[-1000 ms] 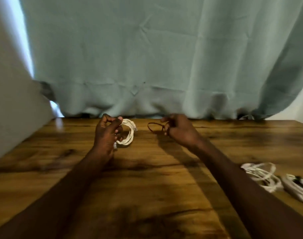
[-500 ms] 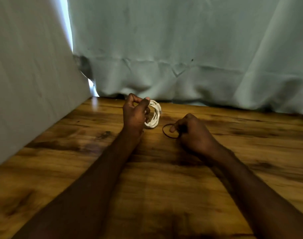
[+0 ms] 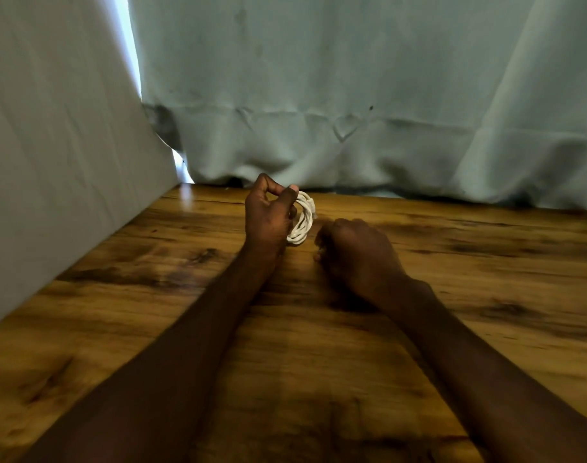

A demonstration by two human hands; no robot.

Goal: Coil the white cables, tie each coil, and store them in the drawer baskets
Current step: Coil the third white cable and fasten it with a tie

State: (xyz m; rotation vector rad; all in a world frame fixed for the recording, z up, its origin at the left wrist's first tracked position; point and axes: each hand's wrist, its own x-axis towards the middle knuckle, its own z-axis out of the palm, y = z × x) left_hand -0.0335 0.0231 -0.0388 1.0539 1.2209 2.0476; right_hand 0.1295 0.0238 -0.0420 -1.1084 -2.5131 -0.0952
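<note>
My left hand [image 3: 268, 219] holds a small coil of white cable [image 3: 304, 222] upright above the wooden table [image 3: 492, 295], thumb over the top of the coil and fingers curled behind it. My right hand [image 3: 356, 259] sits just right of the coil, a little apart from it, with its fingers curled in. Its back faces the camera, so whatever it holds is hidden from view. No drawer or basket is in view.
A pale green curtain [image 3: 352, 95] hangs along the table's far edge. A white panel [image 3: 51, 162] runs along the table's left side.
The view swung left, so the loose cables at the right left the frame. My right hand, which pinched a dark elastic band, moved closer to the coil and the band went out of sight.
</note>
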